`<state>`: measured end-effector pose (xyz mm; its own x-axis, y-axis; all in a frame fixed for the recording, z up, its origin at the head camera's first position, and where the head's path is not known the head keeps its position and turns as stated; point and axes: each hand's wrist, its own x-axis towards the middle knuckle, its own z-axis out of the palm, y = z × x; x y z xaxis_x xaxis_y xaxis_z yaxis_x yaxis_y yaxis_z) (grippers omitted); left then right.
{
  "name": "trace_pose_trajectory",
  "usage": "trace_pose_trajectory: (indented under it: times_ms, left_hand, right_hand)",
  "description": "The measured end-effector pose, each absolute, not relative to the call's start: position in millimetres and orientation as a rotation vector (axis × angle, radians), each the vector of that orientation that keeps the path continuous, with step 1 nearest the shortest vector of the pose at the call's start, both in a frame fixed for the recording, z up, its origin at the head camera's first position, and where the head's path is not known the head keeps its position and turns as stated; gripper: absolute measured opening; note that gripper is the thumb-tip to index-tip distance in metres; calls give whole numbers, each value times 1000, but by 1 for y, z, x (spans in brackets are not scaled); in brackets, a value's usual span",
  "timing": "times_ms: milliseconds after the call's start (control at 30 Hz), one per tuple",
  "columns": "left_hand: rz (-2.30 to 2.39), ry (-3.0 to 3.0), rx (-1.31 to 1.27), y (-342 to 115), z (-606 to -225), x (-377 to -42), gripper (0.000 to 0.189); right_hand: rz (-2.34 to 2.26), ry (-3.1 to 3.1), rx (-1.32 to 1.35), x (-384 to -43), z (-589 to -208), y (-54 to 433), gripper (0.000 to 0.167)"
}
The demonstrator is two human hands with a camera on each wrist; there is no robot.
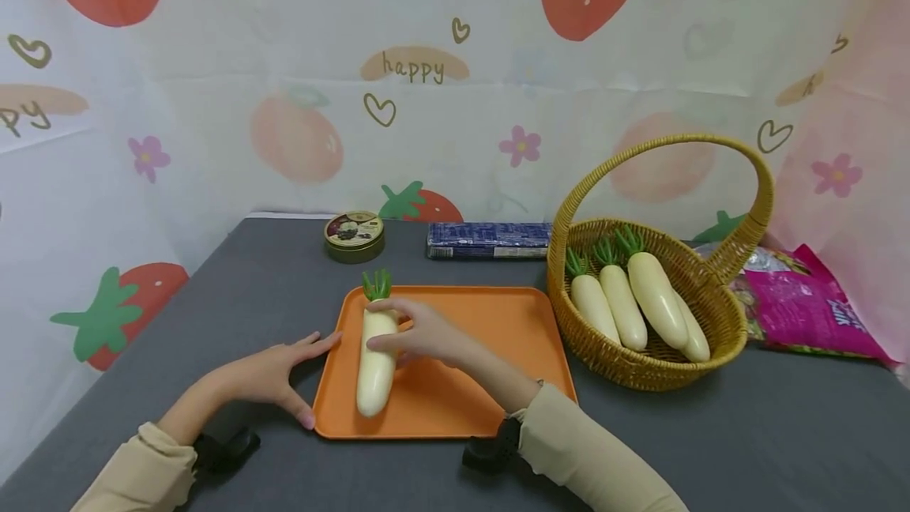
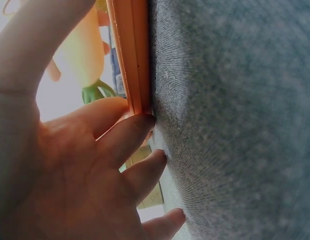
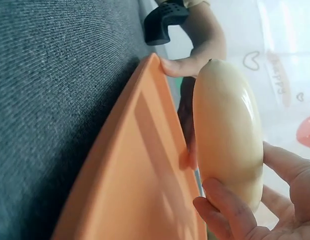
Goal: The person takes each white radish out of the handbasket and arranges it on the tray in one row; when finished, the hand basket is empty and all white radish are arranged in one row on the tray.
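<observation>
Pale fabric printed with strawberries, hearts and flowers (image 1: 455,141) hangs beyond both hands, behind a dark grey, cloth-textured worktop (image 1: 277,275). From the head view, the right hand (image 1: 419,334) grips a long, glossy white radish with green leaf stubs (image 1: 377,378) over the left part of a shallow orange rectangular tray (image 1: 476,338). Just left of that grip, the left hand (image 1: 273,374) spreads wide, holding nothing, at the tray's edge. Well to the right of the right hand stands a golden woven wicker basket (image 1: 650,374) with more white radishes (image 1: 657,299); a wide swing of the right arm might knock it.

Through the left wrist view, fingertips touch the tray's outer side and the worktop; too firm a push could slide the tray beneath the radish.

Through the right wrist view, the fingers hold the radish nearer its leafy end, and it seems raised above the tray. Its smooth skin and off-centre hold could let the free tail dip and strike the tray, or, if released carelessly, roll.
</observation>
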<state>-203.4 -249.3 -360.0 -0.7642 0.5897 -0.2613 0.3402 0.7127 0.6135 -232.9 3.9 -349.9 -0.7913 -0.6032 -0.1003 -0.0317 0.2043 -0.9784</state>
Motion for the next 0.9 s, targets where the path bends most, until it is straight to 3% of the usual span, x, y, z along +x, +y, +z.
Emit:
trace_pose_trajectory:
  times_ms: [400,900]
  left_hand:
    - [744,2496,702,-250,-359,-204,106]
    - [770,2494,719,-249,-360,-202,106]
  right_hand:
    - [-1526,2110,-616,-228,-355,-11,48]
    - [-1107,2575,-855,-221,-353,-22,48]
